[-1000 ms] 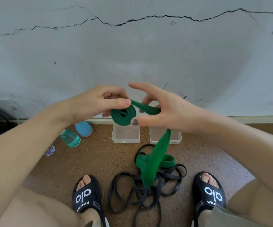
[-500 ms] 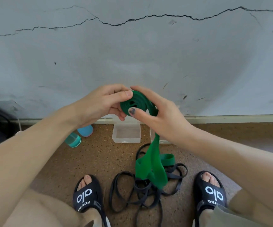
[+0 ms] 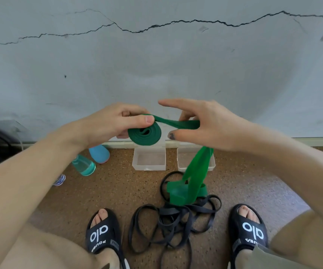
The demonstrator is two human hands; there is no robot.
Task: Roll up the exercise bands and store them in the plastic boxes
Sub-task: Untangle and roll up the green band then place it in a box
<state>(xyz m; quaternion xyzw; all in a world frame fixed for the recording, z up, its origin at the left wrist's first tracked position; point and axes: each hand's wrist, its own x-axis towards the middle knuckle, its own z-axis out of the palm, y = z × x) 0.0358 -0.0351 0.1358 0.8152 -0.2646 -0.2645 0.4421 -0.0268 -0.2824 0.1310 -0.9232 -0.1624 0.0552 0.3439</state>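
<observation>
A green exercise band [image 3: 145,133] is partly wound into a flat coil, held in the air in front of the wall. My left hand [image 3: 106,126] pinches the coil between thumb and fingers. My right hand [image 3: 201,125] holds the loose strip just right of the coil, its index finger stretched out and its thumb below the strip. The rest of the green band hangs down to a heap on the floor. Thin black bands [image 3: 172,216] lie tangled there between my feet. Two clear plastic boxes [image 3: 149,159] [image 3: 183,158] stand open by the wall.
Two bottles, one teal [image 3: 84,165] and one blue [image 3: 99,153], lie on the brown speckled floor left of the boxes. My feet wear black sandals [image 3: 103,233] [image 3: 250,232] either side of the bands. A cracked wall [image 3: 156,65] rises straight ahead.
The coil has turned from edge-on to flat-facing and sits a bit lower. My right hand has slid off the coil to the right along the loose strip.
</observation>
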